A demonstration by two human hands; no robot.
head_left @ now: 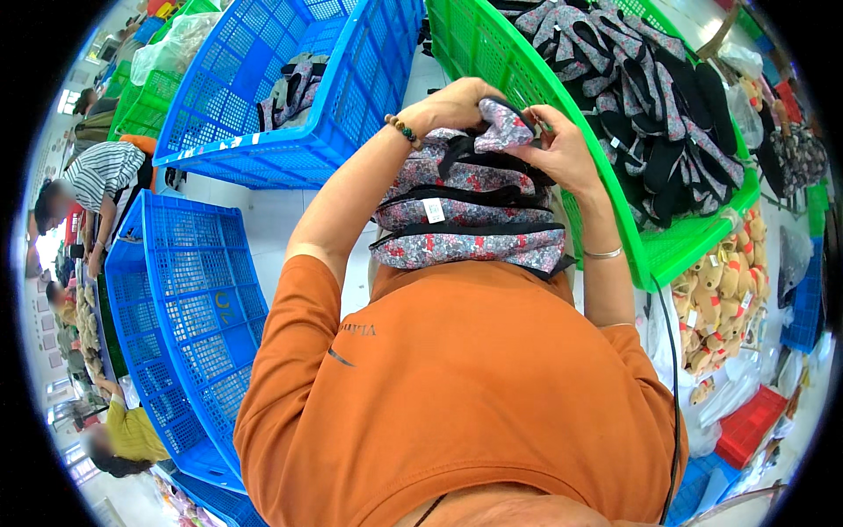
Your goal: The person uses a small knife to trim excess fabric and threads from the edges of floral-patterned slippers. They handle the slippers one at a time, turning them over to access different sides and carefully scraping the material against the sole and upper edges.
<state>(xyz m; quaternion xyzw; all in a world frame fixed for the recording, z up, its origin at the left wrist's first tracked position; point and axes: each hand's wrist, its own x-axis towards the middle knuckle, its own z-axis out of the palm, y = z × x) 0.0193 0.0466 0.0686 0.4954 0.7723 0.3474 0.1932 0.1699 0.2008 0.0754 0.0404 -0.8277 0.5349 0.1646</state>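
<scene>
Both of my hands are raised over my lap around a grey floral fabric piece (504,128) with dark trim. My left hand (457,107), fingers curled, grips its upper left side. On the other side my right hand (560,151) pinches its edge between thumb and fingers. Below them, across my lap, lies a row of several similar floral pieces (474,249) with black edging. A small white label (433,211) shows on one. What lies beneath my palms is hidden.
At the right, a green crate (645,255) holds a heap of floral and black pieces (632,97). A blue crate (233,149) with a few pieces stands ahead left; more blue crates (198,299) stand left. Tan plush toys (720,299) lie right. Co-workers sit far left.
</scene>
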